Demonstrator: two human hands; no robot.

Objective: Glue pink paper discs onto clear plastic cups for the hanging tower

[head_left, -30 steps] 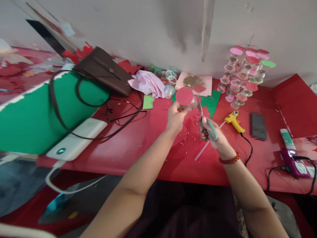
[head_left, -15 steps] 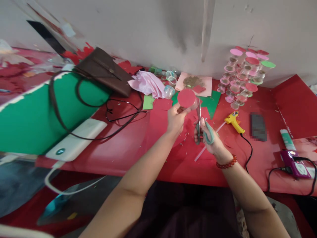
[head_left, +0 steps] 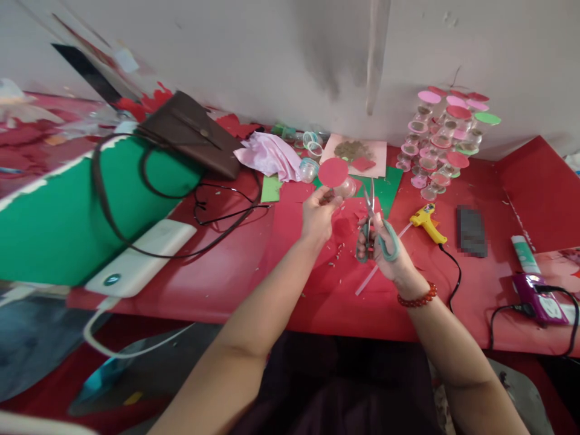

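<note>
The left hand (head_left: 318, 217) pinched a small clear jar (head_left: 348, 188) with a red disc (head_left: 334, 173) on it, thumb and fingers close below the disc. The right hand (head_left: 384, 248) gripped green-handled scissors (head_left: 370, 211), their blades parted. The jar lay at the far side of the left fingers, tilted, with the disc toward the left and the clear body toward the right. The scissors' long axis ran from near to far, tips farthest; they stood just right of the jar, a narrow gap between them. The left hand was the nearer one, touching it.

Beneath were red sheets strewn with pale scraps on a red table (head_left: 217, 281). Right of the right hand lay a yellow glue gun (head_left: 428, 223); beyond it stood a cluster of disc-topped jars (head_left: 439, 142). Far left lay a brown bag (head_left: 193, 134), and a pale wall (head_left: 272, 54) rose behind.
</note>
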